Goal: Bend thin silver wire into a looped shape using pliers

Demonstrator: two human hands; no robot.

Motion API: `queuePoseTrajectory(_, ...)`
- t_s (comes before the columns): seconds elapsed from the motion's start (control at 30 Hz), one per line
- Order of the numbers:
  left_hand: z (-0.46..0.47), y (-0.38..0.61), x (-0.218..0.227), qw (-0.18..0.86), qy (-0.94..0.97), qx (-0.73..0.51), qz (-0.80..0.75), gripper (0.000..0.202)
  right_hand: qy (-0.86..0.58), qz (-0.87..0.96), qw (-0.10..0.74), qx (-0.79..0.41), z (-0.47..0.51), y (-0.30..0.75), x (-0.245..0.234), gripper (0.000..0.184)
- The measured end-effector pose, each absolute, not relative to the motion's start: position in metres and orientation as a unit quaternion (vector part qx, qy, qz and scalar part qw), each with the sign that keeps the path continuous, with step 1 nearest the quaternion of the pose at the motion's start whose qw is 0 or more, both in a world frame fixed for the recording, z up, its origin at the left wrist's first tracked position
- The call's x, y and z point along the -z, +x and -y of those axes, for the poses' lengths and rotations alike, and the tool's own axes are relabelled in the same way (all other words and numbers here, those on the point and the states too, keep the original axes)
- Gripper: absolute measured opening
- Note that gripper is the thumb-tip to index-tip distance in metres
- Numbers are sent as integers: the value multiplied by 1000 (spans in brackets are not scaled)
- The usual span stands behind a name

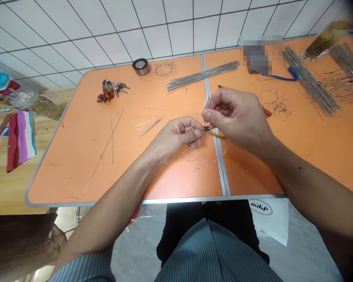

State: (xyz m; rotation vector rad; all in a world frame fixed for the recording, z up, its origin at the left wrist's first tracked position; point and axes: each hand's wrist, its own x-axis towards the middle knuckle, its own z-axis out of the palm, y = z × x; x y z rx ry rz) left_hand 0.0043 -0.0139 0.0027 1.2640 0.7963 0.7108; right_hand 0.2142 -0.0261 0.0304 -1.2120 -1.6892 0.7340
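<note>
Over the middle of the orange table [106, 172], my left hand [176, 138] pinches a thin looped wire piece [204, 154] that hangs down in rings below the fingers. My right hand [238, 117] is closed round a small yellow-handled pliers [217, 134], and a short wire end sticks up between its thumb and forefinger. The two hands meet at the wire, fingertips almost touching. What the pliers' jaws hold is hidden by my fingers.
A bundle of straight wires [201, 75] lies at the back, with a tape roll [141, 66] and a finished wire ring [164, 69] beside it. Keys [111, 89] sit at back left, loose cut wires [150, 122] left of my hands, more wire bundles [312, 80] and a glass jar [326, 39] at the right.
</note>
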Motion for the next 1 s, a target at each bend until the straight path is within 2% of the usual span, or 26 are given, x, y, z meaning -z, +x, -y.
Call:
queuePoseTrajectory(0.33, 13, 7, -4, 701, 552, -296, -341, 16, -476, 717, 401, -313, 27, 216, -39, 18)
queuePoseTrajectory(1.0, 15, 8, -7, 691, 561, -284, -357, 19, -477, 697, 423, -328, 25, 216, -38, 15)
